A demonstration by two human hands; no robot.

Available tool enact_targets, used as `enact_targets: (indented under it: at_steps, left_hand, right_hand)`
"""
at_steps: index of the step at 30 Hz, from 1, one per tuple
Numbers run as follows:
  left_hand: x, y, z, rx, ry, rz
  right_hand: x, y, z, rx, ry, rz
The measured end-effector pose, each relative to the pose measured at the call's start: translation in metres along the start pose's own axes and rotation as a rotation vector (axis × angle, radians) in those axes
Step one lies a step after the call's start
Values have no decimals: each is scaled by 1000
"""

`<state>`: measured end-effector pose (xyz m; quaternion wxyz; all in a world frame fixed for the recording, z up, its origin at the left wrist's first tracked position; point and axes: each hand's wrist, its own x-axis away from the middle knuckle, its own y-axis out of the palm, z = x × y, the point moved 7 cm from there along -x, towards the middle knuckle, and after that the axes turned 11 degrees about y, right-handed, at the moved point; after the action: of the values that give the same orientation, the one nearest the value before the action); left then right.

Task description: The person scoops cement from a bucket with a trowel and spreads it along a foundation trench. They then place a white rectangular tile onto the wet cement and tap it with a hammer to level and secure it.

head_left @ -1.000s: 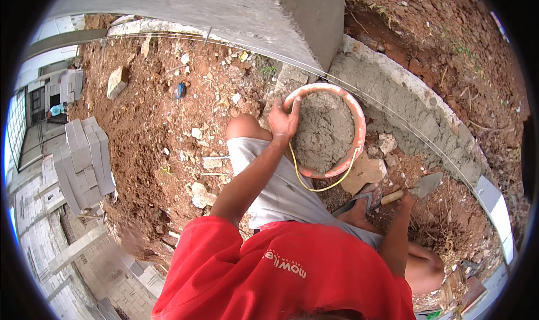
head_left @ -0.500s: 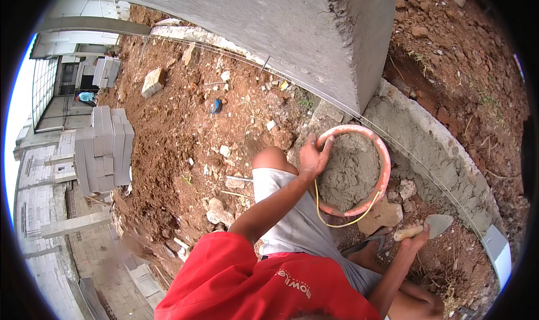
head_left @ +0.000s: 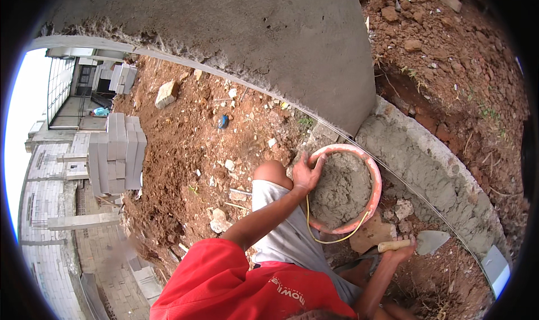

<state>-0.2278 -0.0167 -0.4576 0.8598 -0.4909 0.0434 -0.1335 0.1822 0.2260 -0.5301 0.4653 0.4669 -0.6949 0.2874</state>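
while the view has swung lower and closer than half a second before, the person's left hand (head_left: 306,174) has kept its place, fingers curled over the near-left rim of the orange bucket (head_left: 375,179) of grey mortar (head_left: 339,188). the right hand (head_left: 401,246) is closed around the pale handle of a trowel (head_left: 418,243), whose grey blade lies on the red soil (head_left: 185,151) just right of the bucket; earlier the blade sat a touch higher. a yellow cord (head_left: 328,238) loops below the bucket's near rim, beside a broken slab of brick (head_left: 370,234). past the bucket, a low mortared kerb (head_left: 426,163) curves toward the right edge of the ground, with a taut string running along it. a large grey rendered column (head_left: 252,45) rises behind. far left, stacked grey blocks (head_left: 117,151) stand at the soil's edge above paved ground.
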Motion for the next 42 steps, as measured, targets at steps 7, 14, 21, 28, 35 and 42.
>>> enact_targets:
  at_steps: [7, 14, 21, 28, 35, 42]
  left_hand:
    - [-1, -3, 6, 73, 4, 19]
    - [-20, -10, 22, -2, 34, 3]
    - [-7, 34, -51, 300, -106, -62]
    - [-15, 31, -43, 86, -28, -98]
    - [-24, 24, -48, -128, 5, -98]
    - [-17, 23, -37, -62, -9, -39]
  right_hand:
    - [-26, -15, 12, 41, 56, -3]
    - [-3, 5, 10, 10, 26, 96]
    - [-2, 13, 15, -10, 95, 85]
    - [13, 7, 17, -118, 172, 99]
    - [12, 11, 12, -124, 209, 34]
    - [89, 5, -17, 171, 262, -87]
